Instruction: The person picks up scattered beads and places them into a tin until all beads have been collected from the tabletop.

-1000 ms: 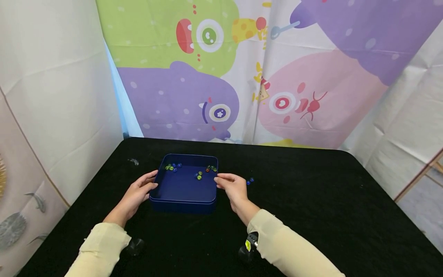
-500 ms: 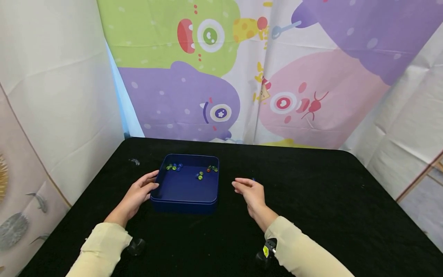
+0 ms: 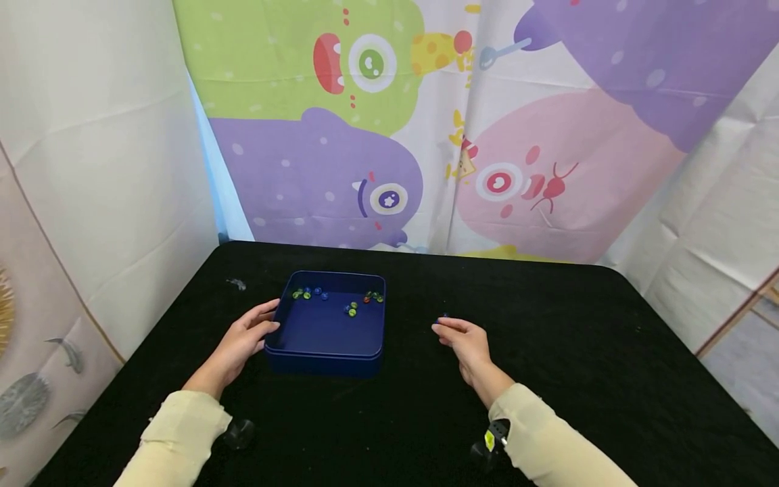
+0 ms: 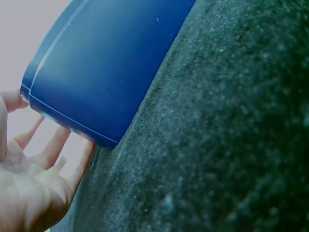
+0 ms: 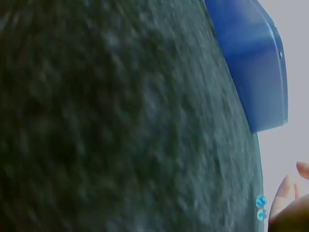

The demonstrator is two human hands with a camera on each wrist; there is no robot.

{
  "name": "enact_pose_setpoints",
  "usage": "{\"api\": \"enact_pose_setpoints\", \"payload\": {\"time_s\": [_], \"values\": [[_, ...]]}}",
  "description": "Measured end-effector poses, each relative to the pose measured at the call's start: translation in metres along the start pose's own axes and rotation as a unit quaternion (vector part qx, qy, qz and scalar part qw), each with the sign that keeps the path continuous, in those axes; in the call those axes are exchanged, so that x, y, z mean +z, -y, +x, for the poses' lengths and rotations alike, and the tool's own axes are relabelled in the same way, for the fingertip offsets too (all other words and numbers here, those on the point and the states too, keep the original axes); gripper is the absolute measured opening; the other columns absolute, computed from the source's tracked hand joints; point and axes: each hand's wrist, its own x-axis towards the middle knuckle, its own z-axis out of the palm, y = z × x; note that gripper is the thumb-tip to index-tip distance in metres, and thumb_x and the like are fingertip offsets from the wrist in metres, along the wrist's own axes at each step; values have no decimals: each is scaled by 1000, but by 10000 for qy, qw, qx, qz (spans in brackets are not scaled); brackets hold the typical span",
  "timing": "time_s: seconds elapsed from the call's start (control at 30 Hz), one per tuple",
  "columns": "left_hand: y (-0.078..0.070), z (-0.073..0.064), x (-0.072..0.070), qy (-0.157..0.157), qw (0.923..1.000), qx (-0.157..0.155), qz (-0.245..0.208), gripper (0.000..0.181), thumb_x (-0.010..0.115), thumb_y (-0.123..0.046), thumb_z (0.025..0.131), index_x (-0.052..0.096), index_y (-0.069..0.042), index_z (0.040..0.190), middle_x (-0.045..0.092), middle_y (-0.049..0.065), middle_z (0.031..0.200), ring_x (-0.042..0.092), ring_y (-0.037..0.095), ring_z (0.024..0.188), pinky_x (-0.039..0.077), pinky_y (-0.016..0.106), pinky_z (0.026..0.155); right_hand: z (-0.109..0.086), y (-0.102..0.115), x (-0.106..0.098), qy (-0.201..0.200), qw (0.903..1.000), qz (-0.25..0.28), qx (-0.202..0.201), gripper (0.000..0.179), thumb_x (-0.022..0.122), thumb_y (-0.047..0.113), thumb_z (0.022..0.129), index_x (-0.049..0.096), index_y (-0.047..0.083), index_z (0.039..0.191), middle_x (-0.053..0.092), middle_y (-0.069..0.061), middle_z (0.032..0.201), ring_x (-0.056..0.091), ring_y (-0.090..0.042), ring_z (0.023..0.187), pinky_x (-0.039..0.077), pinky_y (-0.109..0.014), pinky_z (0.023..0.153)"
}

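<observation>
A square dark-blue tin [image 3: 331, 343] stands on the black table with several small glass marbles inside. Yellow-green and blue marbles [image 3: 307, 293] lie in its far left part, a small cluster of marbles [image 3: 351, 309] right of its middle, and others by the right wall. My left hand [image 3: 242, 338] rests against the tin's left side, its fingers spread along the wall in the left wrist view. To the right of the tin, my right hand [image 3: 468, 345] reaches down beside two blue marbles [image 5: 261, 208] on the cloth. Its thumb and fingers are apart in the right wrist view.
The black cloth [image 3: 578, 365] covers the whole table. A small clear scrap [image 3: 236, 284] lies behind the tin on the left. A printed cartoon curtain [image 3: 389, 122] hangs behind the far edge, with pale fabric walls at both sides.
My right hand has moved right, from the tin's right rim to the blue marbles on the cloth. Some blue marbles inside the tin have rolled right. My left hand has stayed in place.
</observation>
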Motion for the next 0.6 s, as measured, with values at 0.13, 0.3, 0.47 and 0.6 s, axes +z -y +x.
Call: {"api": "enact_pose_setpoints", "payload": {"time_s": [0.13,0.3,0.47,0.6], "values": [[1,0,0,13,10000,8,-4,57,46,-25,98,23,-14,148,20,21,149,27,39,132,25,55,105,6,0,-8,-89,9995,-289,-4,32,68,8,83,63,-3,113,59,-15,117,60,-18,89,48,-36,87],[1,0,1,4,10000,2,-23,57,46,-25,97,23,-14,148,21,21,149,27,39,132,26,54,105,13,-1,-17,-112,9977,-663,111,34,65,7,85,60,-2,117,58,-14,112,56,-21,90,44,-40,89],[1,1,0,-18,10000,-8,-44,56,45,-24,97,23,-14,148,21,21,149,27,39,132,26,53,105,22,2,-18,-30,9964,-838,124,35,61,4,86,58,-2,120,55,-18,116,54,-27,98,41,-44,95],[1,0,0,-28,10000,21,-27,55,45,-22,98,23,-14,148,21,21,149,28,39,132,27,53,105,27,5,-16,22,9963,-841,152,36,60,1,87,56,-2,123,53,-21,122,51,-30,110,36,-46,101]]}}
